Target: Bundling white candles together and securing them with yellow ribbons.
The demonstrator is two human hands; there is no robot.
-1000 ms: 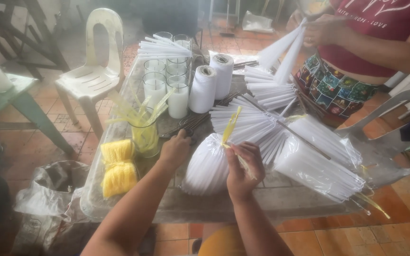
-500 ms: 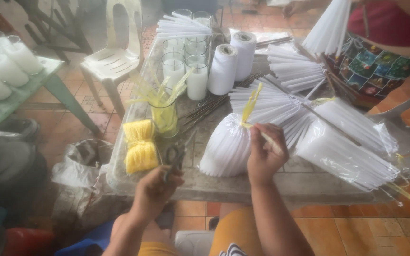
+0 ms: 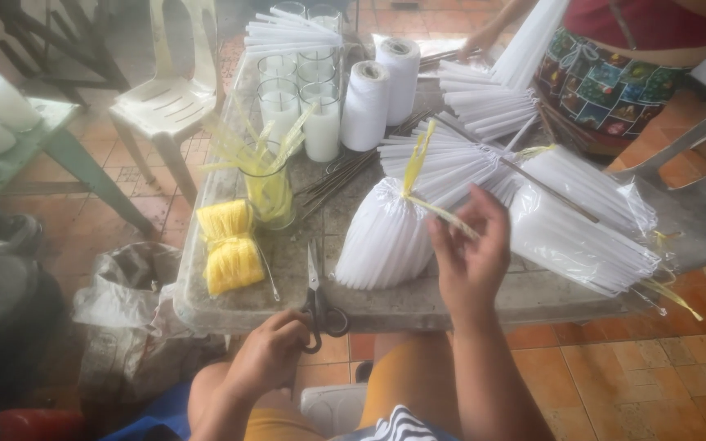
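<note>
Scissors [image 3: 318, 304] lie at the near edge of the table [image 3: 418, 306], blades pointing away from the person, black handles hanging just over the rim. The left hand [image 3: 270, 353] sits at those handles, fingers curled around one loop, so its grip is pressed together on the scissors where they are easiest to lift. To the right of the scissors stands a white bundle [image 3: 387, 237] of thin sticks wrapped in clear plastic, tied at its neck with a yellow strip [image 3: 418, 175]. The right hand [image 3: 471, 253] is raised just right of the bundle, thumb and fingertips pinching the loose end of that strip, which keeps the tie taut and the end clear of the plastic. Left of the scissors lie a yellow skein of twine [image 3: 229, 249] and a glass [image 3: 271, 192] holding more yellow strips, both within easy reach. Beyond the bundle stand white thread spools [image 3: 365, 106] and glass candles [image 3: 322, 122]. More wrapped bundles lie further right. Across the table another person [image 3: 614, 73] handles a white sheaf.
</note>
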